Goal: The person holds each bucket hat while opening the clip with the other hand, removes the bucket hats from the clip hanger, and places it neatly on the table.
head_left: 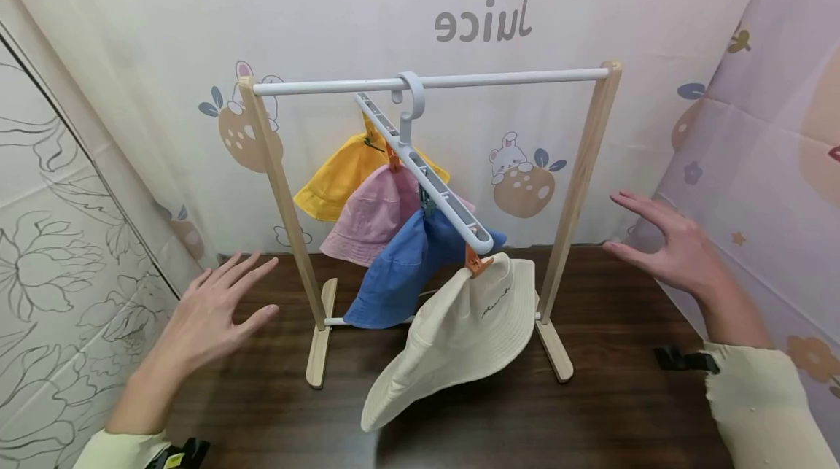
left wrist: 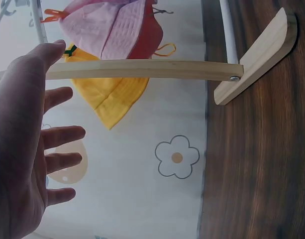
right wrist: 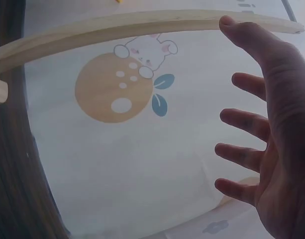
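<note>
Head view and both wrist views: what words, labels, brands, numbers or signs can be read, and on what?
"Juice", mirror-reversed, in grey on the white curtain.
Dark script on the cream hat: too small to read.
Yellow patch on the black left-wrist device: any text too small to read.
Grey marks at the top of both wrist views: cut off or blurred, unreadable.

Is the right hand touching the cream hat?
Apart. In the head view, a wooden post and clear gap separate the right hand from the cream hat.
</note>
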The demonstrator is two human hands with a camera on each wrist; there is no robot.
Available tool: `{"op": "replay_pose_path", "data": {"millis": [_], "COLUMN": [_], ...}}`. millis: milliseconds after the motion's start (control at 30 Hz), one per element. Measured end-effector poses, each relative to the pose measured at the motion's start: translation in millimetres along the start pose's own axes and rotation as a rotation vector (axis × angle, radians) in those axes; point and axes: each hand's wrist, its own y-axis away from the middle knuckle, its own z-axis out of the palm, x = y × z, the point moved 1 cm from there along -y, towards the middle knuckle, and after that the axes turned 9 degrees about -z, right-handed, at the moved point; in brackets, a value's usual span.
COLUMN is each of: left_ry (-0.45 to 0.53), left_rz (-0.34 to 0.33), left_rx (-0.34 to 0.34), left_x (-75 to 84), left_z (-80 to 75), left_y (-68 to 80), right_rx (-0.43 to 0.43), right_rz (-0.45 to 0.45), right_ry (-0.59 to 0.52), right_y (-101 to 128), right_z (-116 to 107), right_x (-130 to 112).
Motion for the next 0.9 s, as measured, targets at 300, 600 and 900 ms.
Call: {"op": "replay_pose_path", "data": {"millis": [300, 600, 900], "left_ry": [0.036, 0.075, 0.081], "left_rz": [0.046, 0.080, 0.082], "left_rx": [0.083, 0.147, 0.134], "left_x": [2.8, 5.6, 10.8], "left_z": [2.0, 6.1, 4.3], "left_y": [-0.4, -1.0, -1.0], "right_rx": [0.057, 0.125, 0.104], "right_rz": [-0.058, -0.140, -0.102], "right_ry": [-0.003, -0.184, -0.282], "right_y": [-0.5, -4.4, -3.3], "right_z": [5.1, 8.7, 8.1], "right_x": [-6.7, -10.0, -16.8]}}
